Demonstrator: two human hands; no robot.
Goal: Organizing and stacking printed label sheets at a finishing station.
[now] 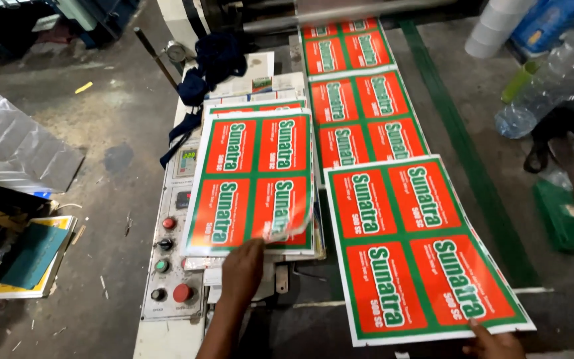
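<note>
Left hand (244, 264) on sheet stack (254, 179), bottle (553, 80) empty

The right hand (494, 344) is cut off by the lower edge, only fingers showing at the near corner of the printed sheet (420, 246). Beside that sheet, the left hand (242, 269) covers part of the stack of sheets (252, 183), whose lifted corner is blurred. Beyond the sheet, the roller (340, 10) is cut by the upper edge. The plastic bottle (553, 80) runs off the right edge.
</note>
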